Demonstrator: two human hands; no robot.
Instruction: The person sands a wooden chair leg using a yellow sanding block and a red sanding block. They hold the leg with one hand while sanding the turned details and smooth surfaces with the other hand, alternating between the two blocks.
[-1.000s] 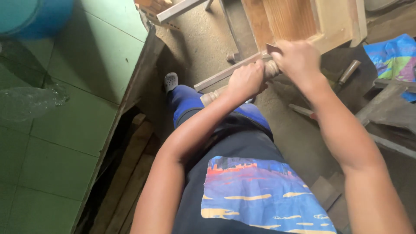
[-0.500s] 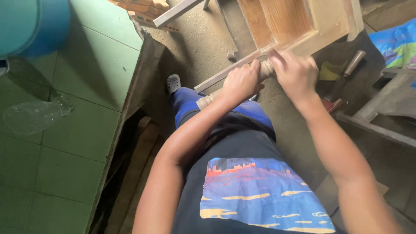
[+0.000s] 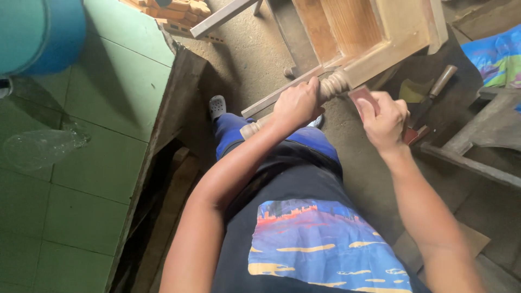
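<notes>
Since a moment ago the right hand (image 3: 384, 116) has slid off the turned wooden leg (image 3: 332, 87) toward the right, clenched on a small reddish-brown sanding piece (image 3: 362, 96). Left hand (image 3: 297, 103) is wrapped around the leg at upper centre, steadying it where it joins the pale wooden frame (image 3: 374, 32). By my judgement the smoothing is mid-way; the wood looks bare and unfinished. Both forearms reach forward, elbows bent.

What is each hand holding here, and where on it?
Left hand grips the turned wooden leg mid-length; right hand pinches a small reddish-brown piece by its lower end.
</notes>
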